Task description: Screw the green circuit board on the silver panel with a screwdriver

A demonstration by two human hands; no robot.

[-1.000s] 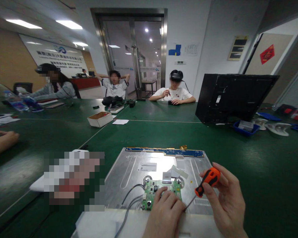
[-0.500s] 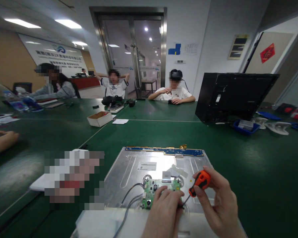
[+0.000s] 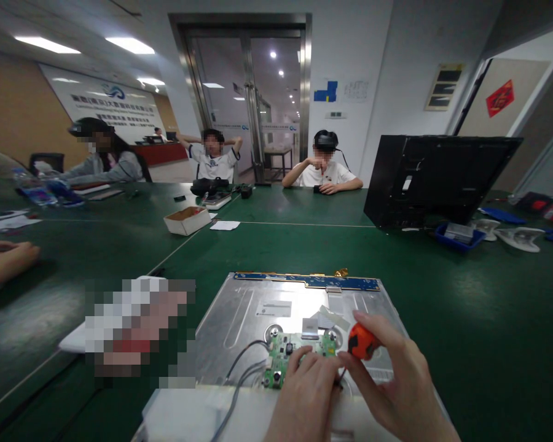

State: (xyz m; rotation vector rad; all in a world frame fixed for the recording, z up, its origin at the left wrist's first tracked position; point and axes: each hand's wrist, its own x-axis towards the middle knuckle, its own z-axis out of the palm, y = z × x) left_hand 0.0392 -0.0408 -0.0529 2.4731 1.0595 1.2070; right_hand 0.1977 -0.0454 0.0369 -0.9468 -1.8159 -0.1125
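My right hand (image 3: 399, 374) is closed around the orange-and-black handle of a screwdriver (image 3: 362, 341), which tilts with its shaft pointing down toward my left hand. The shaft tip is near the right lower corner of a green circuit board (image 3: 276, 363). Across that board lies my left hand (image 3: 306, 390), its fingers bent and close together near the shaft; whatever they may pinch is hidden. The board sits on the back of a metal display panel (image 3: 239, 307), with grey cables (image 3: 242, 387) running from its left side. A blue strip board (image 3: 276, 279) lines the panel's far edge.
Left of the panel lies a white, partly blurred item (image 3: 133, 319). A small open box (image 3: 187, 221) stands farther back. At the right are a black monitor (image 3: 437, 181) and a blue tray (image 3: 458, 236). Several people sit around the green table (image 3: 488, 319); another person's hand (image 3: 9, 261) rests at left.
My right hand has brought the screwdriver left and tipped its handle more upright and toward me. My left hand stays on the circuit board. The person across has raised a hand closer to the face.
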